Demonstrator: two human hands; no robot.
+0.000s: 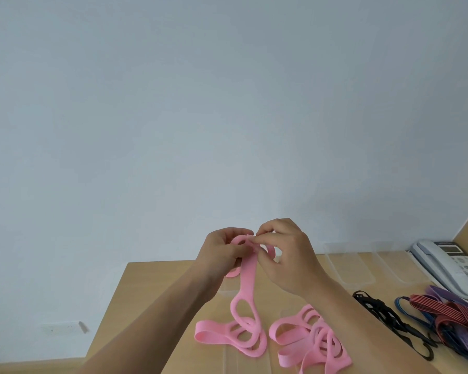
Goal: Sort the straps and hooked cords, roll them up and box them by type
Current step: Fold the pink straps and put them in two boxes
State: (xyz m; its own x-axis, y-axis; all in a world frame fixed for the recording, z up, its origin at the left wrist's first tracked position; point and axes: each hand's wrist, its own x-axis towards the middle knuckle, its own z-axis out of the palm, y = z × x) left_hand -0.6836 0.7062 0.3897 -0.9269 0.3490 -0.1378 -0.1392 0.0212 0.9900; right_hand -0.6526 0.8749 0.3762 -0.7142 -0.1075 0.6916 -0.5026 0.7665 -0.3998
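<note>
From the head view, the job looks barely begun: the left hand and right hand both pinch the top end of a pink strap, starting a roll above the bench. It is flat, soft, with oval holes. More pink straps and hooked cords lie loose; the clear boxes appear empty.

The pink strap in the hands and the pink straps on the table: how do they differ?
The held strap is gripped by both hands, left hand and right hand, and hangs down stretched; the table straps lie untouched in a loose heap. The held strap is being rolled at its top; the table straps are unrolled. Both are pink.
</note>
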